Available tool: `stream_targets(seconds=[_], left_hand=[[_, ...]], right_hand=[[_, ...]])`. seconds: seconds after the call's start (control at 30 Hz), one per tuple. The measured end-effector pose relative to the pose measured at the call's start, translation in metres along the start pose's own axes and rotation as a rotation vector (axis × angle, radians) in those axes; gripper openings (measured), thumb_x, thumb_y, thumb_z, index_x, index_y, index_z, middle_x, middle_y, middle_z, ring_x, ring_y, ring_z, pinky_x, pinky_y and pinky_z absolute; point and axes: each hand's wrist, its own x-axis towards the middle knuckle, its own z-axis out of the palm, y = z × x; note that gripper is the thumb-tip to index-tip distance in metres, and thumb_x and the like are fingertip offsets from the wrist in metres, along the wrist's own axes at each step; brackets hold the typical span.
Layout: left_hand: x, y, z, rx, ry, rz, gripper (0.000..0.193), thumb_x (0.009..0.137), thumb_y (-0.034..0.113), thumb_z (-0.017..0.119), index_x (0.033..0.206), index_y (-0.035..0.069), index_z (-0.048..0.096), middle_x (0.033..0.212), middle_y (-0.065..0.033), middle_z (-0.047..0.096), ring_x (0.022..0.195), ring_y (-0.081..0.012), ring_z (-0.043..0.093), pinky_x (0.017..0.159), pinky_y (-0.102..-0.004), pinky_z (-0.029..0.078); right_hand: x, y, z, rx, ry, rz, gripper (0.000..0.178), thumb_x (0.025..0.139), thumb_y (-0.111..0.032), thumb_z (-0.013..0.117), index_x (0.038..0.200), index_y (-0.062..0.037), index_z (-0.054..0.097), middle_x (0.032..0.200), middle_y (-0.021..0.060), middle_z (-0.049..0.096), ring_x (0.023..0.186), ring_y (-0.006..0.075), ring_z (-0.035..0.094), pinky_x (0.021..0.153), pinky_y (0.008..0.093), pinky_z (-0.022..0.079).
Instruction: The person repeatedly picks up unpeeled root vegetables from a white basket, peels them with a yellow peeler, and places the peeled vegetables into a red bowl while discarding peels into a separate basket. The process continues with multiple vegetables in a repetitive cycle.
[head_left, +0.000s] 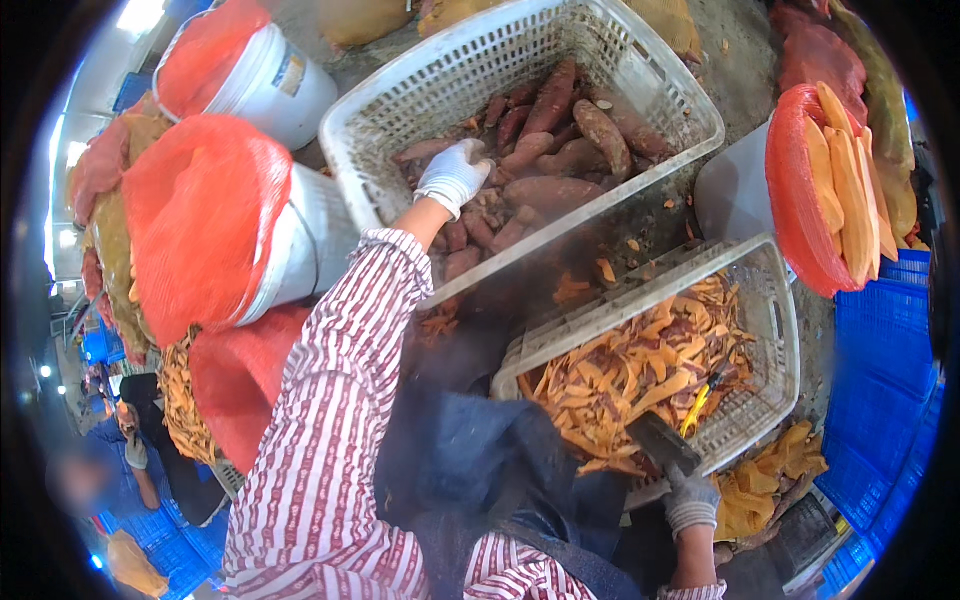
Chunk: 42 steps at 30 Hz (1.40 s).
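At ten o'clock, red mesh (210,215) drapes white buckets (325,240). At twelve, a pale crate (470,75) holds red-skinned sweet potatoes (550,165); its near wall separates them from a second crate (780,390), at four, heaped with orange trimmings (640,365). At two, another bucket (735,190) carries long orange pieces (850,200). At twelve, the gloved left hand (455,177) touches the potatoes, fingers curled; I cannot tell whether it grips one. Toward five, the gloved right hand (691,498) clamps a cleaver (660,440) by its handle.
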Motion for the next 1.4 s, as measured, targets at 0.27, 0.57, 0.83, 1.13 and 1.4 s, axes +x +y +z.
stream_targets(seconds=[0.27,0.57,0.83,1.13,1.4], left_hand=[[0.124,0.014,0.090,0.258,-0.115,0.018,0.067,0.071,0.046,0.055,0.122,0.005,0.040,0.115,-0.0233,0.048,0.105,-0.0352,0.048,0.088,-0.0376,0.039],[0.195,0.041,0.142,0.265,0.099,-0.124,0.079,0.067,0.043,0.064,0.126,0.003,0.030,0.129,-0.0220,0.034,0.114,-0.0368,0.040,0.092,-0.0400,0.038],[0.202,0.004,0.110,-0.030,-0.019,0.054,0.065,0.064,0.030,0.069,0.115,-0.001,0.043,0.106,-0.0169,0.056,0.094,-0.0256,0.056,0.081,-0.0332,0.044],[0.044,0.039,-0.022,-1.218,-0.482,0.082,0.047,0.072,0.029,0.061,0.102,-0.006,0.049,0.087,-0.0169,0.059,0.074,-0.0267,0.060,0.067,-0.0341,0.051],[-0.151,0.097,-0.032,-1.728,-0.989,0.291,0.082,0.065,0.055,0.063,0.111,-0.009,0.039,0.100,-0.0213,0.053,0.079,-0.0319,0.059,0.067,-0.0396,0.052]], right_hand=[[0.046,0.021,0.001,0.043,-0.359,0.089,0.040,0.073,-0.027,0.056,0.112,-0.0357,0.050,0.103,0.0161,0.055,0.089,0.0339,0.057,0.072,0.0438,0.046],[0.054,0.039,0.007,0.284,-0.203,0.064,0.029,0.067,-0.033,0.059,0.095,-0.0280,0.062,0.081,0.0107,0.061,0.077,0.0308,0.059,0.068,0.0411,0.046],[0.059,0.036,-0.018,0.217,-0.244,0.017,0.036,0.065,-0.039,0.062,0.096,-0.0223,0.061,0.081,0.0135,0.061,0.078,0.0317,0.058,0.068,0.0416,0.045],[0.037,0.025,0.006,0.150,-0.189,0.042,0.041,0.063,-0.034,0.062,0.103,-0.0250,0.056,0.090,0.0155,0.060,0.080,0.0352,0.057,0.069,0.0425,0.045],[0.019,0.014,0.013,0.224,-0.006,0.124,0.049,0.079,-0.038,0.050,0.122,-0.0163,0.041,0.116,0.0215,0.047,0.102,0.0383,0.049,0.083,0.0462,0.039]])
